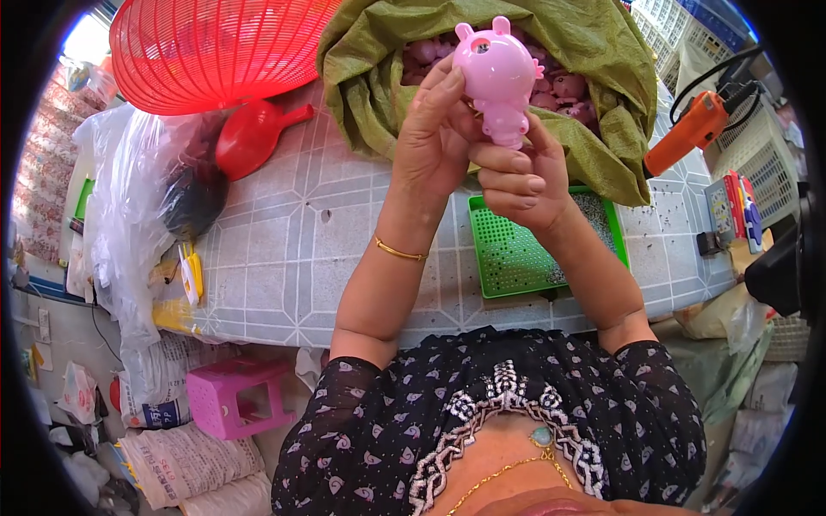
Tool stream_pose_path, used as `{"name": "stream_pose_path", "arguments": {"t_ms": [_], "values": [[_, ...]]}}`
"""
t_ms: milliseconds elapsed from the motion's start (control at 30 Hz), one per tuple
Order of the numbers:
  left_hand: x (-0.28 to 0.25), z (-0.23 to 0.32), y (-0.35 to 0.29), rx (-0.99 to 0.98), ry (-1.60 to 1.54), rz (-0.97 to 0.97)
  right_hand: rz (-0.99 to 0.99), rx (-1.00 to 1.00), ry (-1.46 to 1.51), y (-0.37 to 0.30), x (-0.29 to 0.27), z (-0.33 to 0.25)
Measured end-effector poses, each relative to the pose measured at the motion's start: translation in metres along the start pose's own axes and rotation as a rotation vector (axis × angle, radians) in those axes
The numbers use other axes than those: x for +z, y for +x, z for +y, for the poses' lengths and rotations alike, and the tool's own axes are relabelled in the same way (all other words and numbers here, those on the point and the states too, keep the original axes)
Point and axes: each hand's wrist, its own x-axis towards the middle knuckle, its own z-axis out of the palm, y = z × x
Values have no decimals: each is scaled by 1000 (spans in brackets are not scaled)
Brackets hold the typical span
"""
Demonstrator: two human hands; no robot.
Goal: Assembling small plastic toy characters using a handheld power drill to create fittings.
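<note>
A small pink plastic animal-shaped toy (499, 79) with two round ears and a dark hole near its top is lifted clear of the table, at about twelve o'clock in the view, raised toward the eyes as if its seams or its face were being checked. The left hand (434, 138) clasps it from the nine o'clock side, fingers curled up along the body so the toy stays steady, while the right hand (520, 176) pinches its ribbed lower end from five o'clock between thumb and forefinger; the two hands sit close together, both closed on the toy. Directly behind it, at twelve to one o'clock, an olive-green cloth sack (594, 52) lies open with its mouth rolled back, many more pink pieces showing inside, within easy reach. Below the right hand, at about four o'clock from the toy, a green plastic perforated tray (508, 254) rests on the grey patterned tabletop (284, 249), flat near the table's edge. At two o'clock an orange power tool (688, 129) with a black cable lies on the table. At ten o'clock a red mesh plastic basket (206, 43) sits above a red plastic scoop (254, 133), beside a clear plastic bag (129, 198).
</note>
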Motion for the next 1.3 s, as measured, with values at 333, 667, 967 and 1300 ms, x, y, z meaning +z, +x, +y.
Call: {"name": "stream_pose_path", "arguments": {"t_ms": [333,667,967,1300], "values": [[-3,9,2,251,267,60,404,-262,-670,6,19,18],[0,5,4,265,364,73,317,-270,-641,4,11,12],[-21,9,-3,94,142,-1,476,-191,-800,4,15,17],[-31,32,9,47,-183,-66,880,-1117,-1987,-111,102,9]]}}
